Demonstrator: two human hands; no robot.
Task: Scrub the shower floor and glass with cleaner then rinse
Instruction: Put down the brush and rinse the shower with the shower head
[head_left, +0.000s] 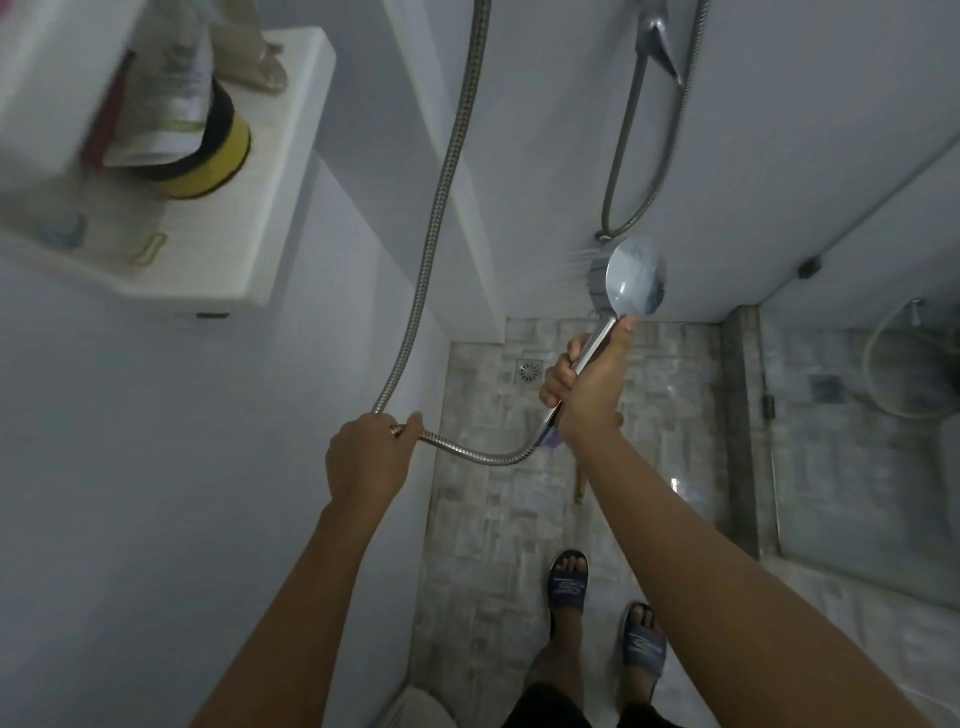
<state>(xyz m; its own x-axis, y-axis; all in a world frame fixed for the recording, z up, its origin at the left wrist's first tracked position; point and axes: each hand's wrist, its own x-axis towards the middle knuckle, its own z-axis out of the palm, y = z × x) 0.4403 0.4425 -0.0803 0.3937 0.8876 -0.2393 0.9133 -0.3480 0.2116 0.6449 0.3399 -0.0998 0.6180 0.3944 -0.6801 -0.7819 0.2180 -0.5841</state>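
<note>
**Nearest you:** two sandals (568, 582), one on each foot, stand on the tiled shower floor (493, 509) below both grips.

**Left hand** (366, 452)**:** your grip is closed round one metal hose (441, 218), with the fingers curled over it at its bend. From this grip the hose climbs away up the wall on one side. On the other side it sags across to your right hand (582, 384).

**Right hand:** your grip is closed round the handle of one shower head (636, 275), with the thumb laid along the handle. The disc sits just beyond the grip, and fine jets leave it leftward toward the white wall.

**Floor:** one square drain (529, 371) lies just left of the right grip.

**Glass:** one glass panel (857, 467) stands well apart to the right of that grip.

**Far wall:** a hose loop (639, 145) hangs beyond the shower head. You cannot tell whether it joins the held hose.

**Up and left of the left grip:** one shelf (280, 171) carries a yellow-and-black container (218, 156). The other items there are blurred.
</note>
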